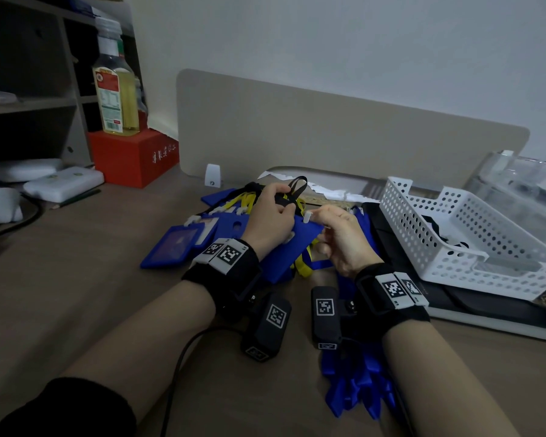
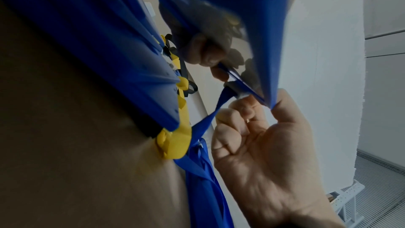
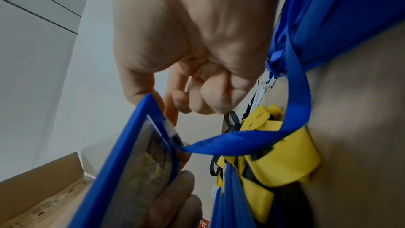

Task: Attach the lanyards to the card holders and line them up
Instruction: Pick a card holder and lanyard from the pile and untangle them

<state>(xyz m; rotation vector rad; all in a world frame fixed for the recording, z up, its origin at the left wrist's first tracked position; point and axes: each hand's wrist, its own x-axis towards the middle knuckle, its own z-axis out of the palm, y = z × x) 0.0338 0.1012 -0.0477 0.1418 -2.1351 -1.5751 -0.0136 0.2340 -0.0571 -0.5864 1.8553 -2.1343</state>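
Far left: oil bottle (image 1: pixel 115 86) upright on a red box (image 1: pixel 133 157), beside shelving. Left of centre: blue card holders (image 1: pixel 183 244) flat on the wooden desk (image 1: pixel 76 279), tangled with yellow lanyards (image 1: pixel 246 200) and black lanyards (image 1: pixel 297 187). Centre: left hand (image 1: pixel 270 220) curled over a raised blue card holder (image 1: pixel 300 239), fingers gripping its upper edge. Just right: right hand (image 1: pixel 339 236) curled, thumb and fingers pinching the white clip (image 1: pixel 308 217) at that holder's top corner; blue lanyard (image 3: pixel 241 139) running from the clip down towards the desk. Near edge, under the right forearm: heap of blue lanyards (image 1: pixel 356 386). Far right: white perforated basket (image 1: pixel 454 234) resting on a dark tray (image 1: pixel 454 298), clear container (image 1: pixel 524 187) behind.
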